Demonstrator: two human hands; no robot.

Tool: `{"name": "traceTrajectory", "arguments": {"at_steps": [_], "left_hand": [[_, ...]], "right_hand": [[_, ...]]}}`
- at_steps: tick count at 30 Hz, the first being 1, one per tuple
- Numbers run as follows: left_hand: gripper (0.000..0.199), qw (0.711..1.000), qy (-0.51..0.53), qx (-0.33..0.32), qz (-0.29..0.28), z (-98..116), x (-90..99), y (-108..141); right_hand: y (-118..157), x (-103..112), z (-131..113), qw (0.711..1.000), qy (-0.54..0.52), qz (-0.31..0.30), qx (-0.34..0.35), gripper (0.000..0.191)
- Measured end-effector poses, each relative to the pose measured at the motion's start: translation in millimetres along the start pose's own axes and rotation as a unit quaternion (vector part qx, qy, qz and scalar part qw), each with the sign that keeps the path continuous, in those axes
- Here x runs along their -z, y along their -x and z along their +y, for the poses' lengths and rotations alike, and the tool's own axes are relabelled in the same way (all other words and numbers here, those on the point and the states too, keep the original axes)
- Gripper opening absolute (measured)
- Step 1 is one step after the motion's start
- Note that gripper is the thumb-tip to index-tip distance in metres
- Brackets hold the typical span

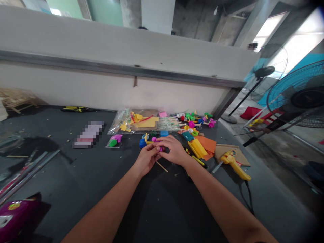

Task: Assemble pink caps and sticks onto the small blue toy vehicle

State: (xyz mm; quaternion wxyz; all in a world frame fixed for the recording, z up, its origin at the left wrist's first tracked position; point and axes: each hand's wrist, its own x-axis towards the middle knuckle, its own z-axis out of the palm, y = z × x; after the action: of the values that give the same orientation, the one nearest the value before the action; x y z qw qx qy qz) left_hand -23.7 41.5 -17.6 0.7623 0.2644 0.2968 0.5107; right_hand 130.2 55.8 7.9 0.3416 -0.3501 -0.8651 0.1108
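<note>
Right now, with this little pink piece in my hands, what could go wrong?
The yellow hot glue gun lies near your right hand, its metal nozzle aimed toward your forearm; if it's hot, which I can't tell, a brush could burn you. Its black cord trails across the table and might snag. The small pink piece, pinched with your left hand, could drop and get lost among the colourful parts.

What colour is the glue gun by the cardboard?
The glue gun is yellow, best seen in the head view.
</note>
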Motion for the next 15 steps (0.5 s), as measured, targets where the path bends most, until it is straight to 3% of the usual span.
{"name": "traceTrajectory", "arguments": {"at_steps": [4, 9, 15], "left_hand": [[0.015, 1.0, 0.01, 0.002, 0.009, 1.1, -1.3, 0.0], [0.014, 1.0, 0.012, 0.0, 0.015, 2.1, -2.0, -0.1], [0.018, 1.0, 0.008, 0.005, 0.015, 1.1, 0.7, -0.6]], "right_hand": [[0.0, 0.1, 0.3, 1.0, -0.008, 0.015, -0.015, 0.021], [0.0, 1.8, -0.5, 1.0, -0.011, 0.007, -0.003, 0.031], [0.8, -0.9, 0.4, 0.999, -0.012, 0.026, -0.017, 0.02]]}}
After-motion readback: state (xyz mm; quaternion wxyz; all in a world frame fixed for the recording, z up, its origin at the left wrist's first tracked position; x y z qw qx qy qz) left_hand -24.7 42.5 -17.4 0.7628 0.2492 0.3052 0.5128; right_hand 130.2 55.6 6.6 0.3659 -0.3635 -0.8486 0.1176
